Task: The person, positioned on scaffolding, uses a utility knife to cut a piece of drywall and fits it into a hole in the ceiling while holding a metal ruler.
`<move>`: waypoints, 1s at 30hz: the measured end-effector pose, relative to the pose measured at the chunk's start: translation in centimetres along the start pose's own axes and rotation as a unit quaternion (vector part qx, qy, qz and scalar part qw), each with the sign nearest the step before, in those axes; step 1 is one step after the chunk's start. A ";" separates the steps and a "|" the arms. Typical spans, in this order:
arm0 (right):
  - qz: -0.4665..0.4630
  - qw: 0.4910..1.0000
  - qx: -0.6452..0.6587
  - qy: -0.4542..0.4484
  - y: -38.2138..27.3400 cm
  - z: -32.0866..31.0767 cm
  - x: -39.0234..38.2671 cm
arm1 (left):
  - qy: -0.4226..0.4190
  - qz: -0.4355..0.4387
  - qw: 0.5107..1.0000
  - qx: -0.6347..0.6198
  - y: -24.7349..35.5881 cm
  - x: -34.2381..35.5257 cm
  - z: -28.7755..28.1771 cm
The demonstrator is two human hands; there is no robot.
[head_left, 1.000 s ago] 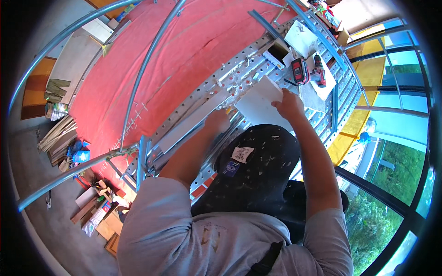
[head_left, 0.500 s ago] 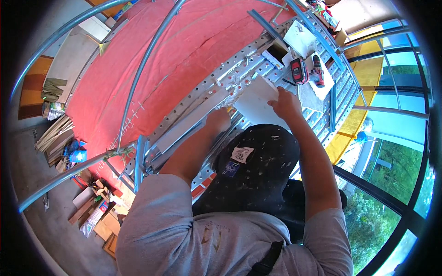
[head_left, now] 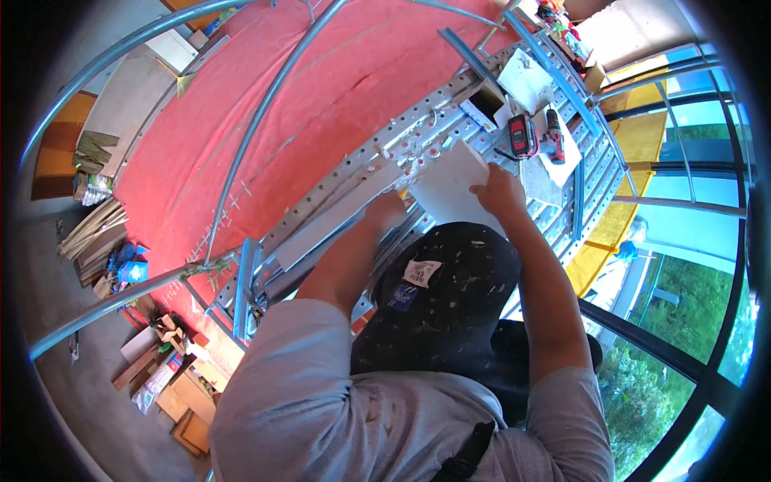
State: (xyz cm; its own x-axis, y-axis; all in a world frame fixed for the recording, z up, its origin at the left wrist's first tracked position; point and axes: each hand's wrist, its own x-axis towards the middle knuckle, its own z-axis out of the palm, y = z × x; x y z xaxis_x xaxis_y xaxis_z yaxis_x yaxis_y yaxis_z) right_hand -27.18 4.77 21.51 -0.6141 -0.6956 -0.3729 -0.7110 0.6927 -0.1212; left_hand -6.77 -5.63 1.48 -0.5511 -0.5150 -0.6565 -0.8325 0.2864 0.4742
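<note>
A white rectangular board [head_left: 448, 183] lies tilted in front of my knee, above the perforated metal platform. My right hand [head_left: 501, 193] grips its right edge, thumb on the upper face and the other fingers out of sight beneath. At the board's left edge my left hand [head_left: 385, 210] is closed; a small yellow bit shows at its fingertips, too small to name. Long pale strips [head_left: 333, 215] lie on the platform left of that hand.
Beyond the board are a red-black cordless drill [head_left: 554, 135], a red-black boxy device [head_left: 522, 135] and an open carton [head_left: 485, 106]. Scaffold tubes [head_left: 277, 84] arch over red sheeting [head_left: 321, 104] at left. Windows line the right. The platform [head_left: 393, 149] holds scattered scraps.
My left hand has moved slightly right along the board's left edge. My right hand keeps its grip on the board, and the view has shifted a little.
</note>
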 end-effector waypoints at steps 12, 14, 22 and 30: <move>0.001 1.000 0.006 -0.002 1.6 0.6 0.1 | 0.000 0.004 1.000 0.000 1.4 -1.4 0.3; 0.019 1.000 0.002 -0.009 2.4 0.4 -0.2 | -0.003 0.012 1.000 -0.008 2.6 -1.3 1.1; 0.001 1.000 0.011 0.003 1.4 0.7 -0.4 | 0.035 -0.008 0.999 -0.008 -1.4 0.3 3.2; -0.026 1.000 -0.014 -0.001 1.8 0.4 0.5 | -0.010 -0.009 1.000 0.024 0.8 -2.2 1.7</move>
State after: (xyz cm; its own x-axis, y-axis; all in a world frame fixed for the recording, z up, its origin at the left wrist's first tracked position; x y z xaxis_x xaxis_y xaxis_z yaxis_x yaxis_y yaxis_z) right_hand -28.56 5.76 20.71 -0.5760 -0.7295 -0.3689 -0.7505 0.6508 -0.1152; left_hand -6.33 -2.87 2.33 -0.5360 -0.5049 -0.6766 -0.8442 0.3160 0.4330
